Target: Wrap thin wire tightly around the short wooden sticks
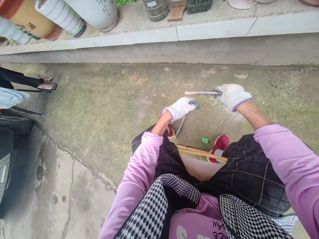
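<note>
My right hand (pixel 232 95), in a white glove with dark grip coating and a purple cuff, is closed around one end of a short stick (pixel 201 93). The stick is pale wood at its left end and dark, silvery and speckled nearer the hand. It is held level above the ground, pointing left. My left hand (pixel 181 108), gloved the same way, is just below the stick's pale end, apart from it. Its fingers are curled, and whatever is in them is hidden. A similar short stick (pixel 179 127) lies on the ground by my left shoe.
A small green wrapper (pixel 205 140) lies between my red shoes (pixel 221 144). Long thin wooden poles (pixel 201 153) cross between my legs. Ahead runs a tiled ledge (pixel 154 37) with flower pots (pixel 99 15). At left are another person's legs (pixel 22 79) and a car tyre (pixel 16 124).
</note>
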### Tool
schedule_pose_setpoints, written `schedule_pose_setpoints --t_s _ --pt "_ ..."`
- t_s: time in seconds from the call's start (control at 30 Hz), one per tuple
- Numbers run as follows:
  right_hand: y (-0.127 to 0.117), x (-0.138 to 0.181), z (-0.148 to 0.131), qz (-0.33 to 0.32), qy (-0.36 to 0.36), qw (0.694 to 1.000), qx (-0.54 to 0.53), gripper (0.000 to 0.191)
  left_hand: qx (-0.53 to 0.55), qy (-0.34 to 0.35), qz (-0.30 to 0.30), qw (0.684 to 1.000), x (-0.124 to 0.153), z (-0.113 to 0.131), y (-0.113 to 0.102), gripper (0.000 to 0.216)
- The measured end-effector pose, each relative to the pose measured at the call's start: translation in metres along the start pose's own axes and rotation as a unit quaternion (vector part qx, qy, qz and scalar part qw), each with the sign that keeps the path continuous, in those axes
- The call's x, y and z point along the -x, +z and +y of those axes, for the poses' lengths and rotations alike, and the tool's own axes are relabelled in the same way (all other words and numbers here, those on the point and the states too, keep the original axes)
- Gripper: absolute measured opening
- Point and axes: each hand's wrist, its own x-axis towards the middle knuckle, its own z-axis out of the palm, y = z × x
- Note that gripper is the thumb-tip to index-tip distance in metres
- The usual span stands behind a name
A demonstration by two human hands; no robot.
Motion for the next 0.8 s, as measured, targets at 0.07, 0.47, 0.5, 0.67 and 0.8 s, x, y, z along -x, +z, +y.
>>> schedule_pose_setpoints --t_s 0.07,0.47,0.5,0.67,0.8 --pt "0.003 0.001 0.004 -0.051 -0.012 0.998 0.018 0.011 0.006 0.004 0.019 1.000 -0.001 -0.001 -0.009 0.012" --pt "-0.019 0.036 0.010 -0.172 -0.111 0.880 -0.428 0.048 0.071 -0.014 0.100 0.992 -0.004 0.009 -0.025 0.015" --pt "-0.021 0.037 0.004 -0.136 -0.101 0.864 -0.473 0.046 0.071 -0.011 0.086 0.994 -0.006 0.009 -0.020 0.017" --pt "-0.023 0.032 -0.023 0.028 -0.013 0.815 -0.579 0.026 0.059 0.013 0.011 0.998 -0.009 0.015 0.002 0.025" --pt "-0.019 0.025 -0.019 0.121 0.056 0.855 -0.500 0.026 0.024 0.045 -0.034 0.998 -0.009 0.030 0.009 0.024"
